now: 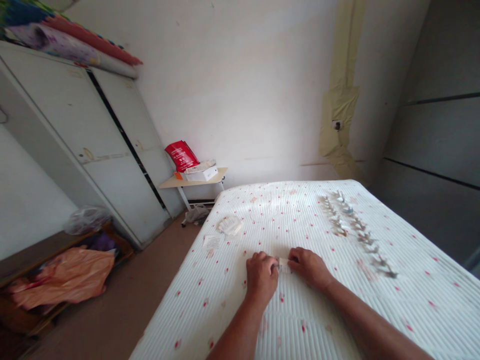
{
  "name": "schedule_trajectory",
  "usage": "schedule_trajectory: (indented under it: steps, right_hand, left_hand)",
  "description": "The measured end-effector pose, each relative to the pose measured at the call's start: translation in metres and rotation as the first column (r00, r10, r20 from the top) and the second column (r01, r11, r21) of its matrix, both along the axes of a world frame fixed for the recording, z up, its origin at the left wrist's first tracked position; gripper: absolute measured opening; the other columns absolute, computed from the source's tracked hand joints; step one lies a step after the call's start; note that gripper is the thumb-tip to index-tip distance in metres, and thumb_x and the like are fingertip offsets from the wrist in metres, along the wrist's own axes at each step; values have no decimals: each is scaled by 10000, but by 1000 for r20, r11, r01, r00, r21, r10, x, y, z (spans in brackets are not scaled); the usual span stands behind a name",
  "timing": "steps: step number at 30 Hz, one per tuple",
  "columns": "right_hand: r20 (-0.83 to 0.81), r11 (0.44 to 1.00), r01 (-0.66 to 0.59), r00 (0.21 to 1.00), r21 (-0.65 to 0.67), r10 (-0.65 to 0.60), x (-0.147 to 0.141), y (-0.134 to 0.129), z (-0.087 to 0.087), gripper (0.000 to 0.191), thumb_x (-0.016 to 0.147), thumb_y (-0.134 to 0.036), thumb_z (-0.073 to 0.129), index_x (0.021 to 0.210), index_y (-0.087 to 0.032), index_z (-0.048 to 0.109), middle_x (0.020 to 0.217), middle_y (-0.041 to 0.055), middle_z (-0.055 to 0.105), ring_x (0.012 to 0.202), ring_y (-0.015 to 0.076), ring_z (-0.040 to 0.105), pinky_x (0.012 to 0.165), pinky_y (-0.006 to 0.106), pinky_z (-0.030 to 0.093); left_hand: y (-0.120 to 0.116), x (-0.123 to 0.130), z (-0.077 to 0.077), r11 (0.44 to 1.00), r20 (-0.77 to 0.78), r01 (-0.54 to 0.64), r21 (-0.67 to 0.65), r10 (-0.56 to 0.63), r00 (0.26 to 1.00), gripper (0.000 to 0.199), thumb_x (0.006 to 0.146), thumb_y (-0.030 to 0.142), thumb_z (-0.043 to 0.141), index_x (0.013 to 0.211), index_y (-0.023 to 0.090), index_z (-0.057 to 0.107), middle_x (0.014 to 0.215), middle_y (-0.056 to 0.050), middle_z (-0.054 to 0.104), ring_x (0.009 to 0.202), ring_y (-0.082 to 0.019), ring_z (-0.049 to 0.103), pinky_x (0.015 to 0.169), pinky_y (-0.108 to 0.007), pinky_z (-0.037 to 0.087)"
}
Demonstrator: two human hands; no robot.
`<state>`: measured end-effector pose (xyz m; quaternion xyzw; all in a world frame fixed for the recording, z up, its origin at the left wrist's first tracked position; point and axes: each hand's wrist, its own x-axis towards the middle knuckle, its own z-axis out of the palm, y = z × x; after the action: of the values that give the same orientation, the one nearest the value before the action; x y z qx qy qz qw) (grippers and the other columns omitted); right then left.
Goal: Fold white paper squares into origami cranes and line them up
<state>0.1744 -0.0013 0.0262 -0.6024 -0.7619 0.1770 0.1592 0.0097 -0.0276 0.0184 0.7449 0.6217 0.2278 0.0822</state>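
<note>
From here, in the lower middle, the left hand (261,276) and right hand (309,268) pinch opposite sides of a small paper piece (285,266), lying directly between them, neither nearer; fingers hide its long axis. Paper sheets (230,226) lie left, folded shapes (360,226) right.

Paper piece (285,266) between both hands (261,274) (309,268)

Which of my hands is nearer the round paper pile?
Left. Your left hand is on this side of the paper pile, slightly right; your right hand is farther right.
</note>
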Motion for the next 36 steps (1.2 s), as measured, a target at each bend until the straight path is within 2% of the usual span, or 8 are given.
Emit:
schedule_trajectory:
  steps: [4,8,14,17,21,26,30,36]
  right_hand:
    - [-65,1000,1,998,-10,-2,2,1,-3,129,760,-212,478,724,-190,600,742,7,629,671,117,543,573,202,302]
    - [-27,999,31,999,-19,-31,1,2,-3,127,746,-208,490,743,-193,616,752,11,628,682,124,546,584,209,310]
    - [-6,998,-57,998,17,57,-2,-2,2,409,694,-147,506,1080,-250,593,989,33,582,805,139,578,663,208,363]
    - [6,993,-120,993,20,120,-1,-4,4,468,690,-127,489,1125,-277,570,1066,33,546,835,144,589,703,214,380]
    - [-8,984,-174,985,23,174,0,-3,4,426,683,-119,480,1064,-268,598,1055,25,549,837,146,589,726,218,387]
    - [-96,979,-197,975,54,201,4,2,2,280,674,-113,483,882,-207,645,898,30,590,809,144,572,699,208,385]
    - [-144,983,-172,973,65,180,6,6,-3,195,671,-103,478,757,-180,635,808,25,597,743,128,557,656,198,375]
    - [-112,992,-117,986,51,122,5,7,-8,134,699,-155,482,723,-177,612,774,17,603,687,118,537,618,200,345]
  left_hand:
    - [0,0,-2,1000,15,18,16,-18,1000,145,697,236,571,819,249,649,856,-12,592,918,-185,487,800,-298,306]
    - [-1,1,1,999,3,32,10,-32,999,132,686,298,609,802,254,653,854,-11,589,910,-186,489,795,-301,306]
    - [-1,1,0,998,-13,42,37,-41,999,84,709,262,598,771,256,654,837,-13,586,896,-180,491,787,-301,302]
    - [0,1,-2,997,-14,51,65,-50,999,80,701,261,608,768,256,652,822,-7,582,886,-175,491,777,-296,302]
    - [0,1,-5,995,-11,50,84,-49,999,99,685,259,625,778,264,657,812,0,577,878,-168,490,776,-292,300]
    - [1,1,-7,994,-1,60,88,-61,998,106,689,259,624,786,275,663,813,1,572,873,-169,488,767,-289,302]
    - [1,0,-7,993,9,70,93,-71,997,92,686,242,625,766,269,662,801,1,572,863,-169,488,766,-293,306]
    - [1,0,-6,993,37,75,90,-78,996,200,689,187,591,858,276,652,840,1,579,886,-169,487,782,-294,311]
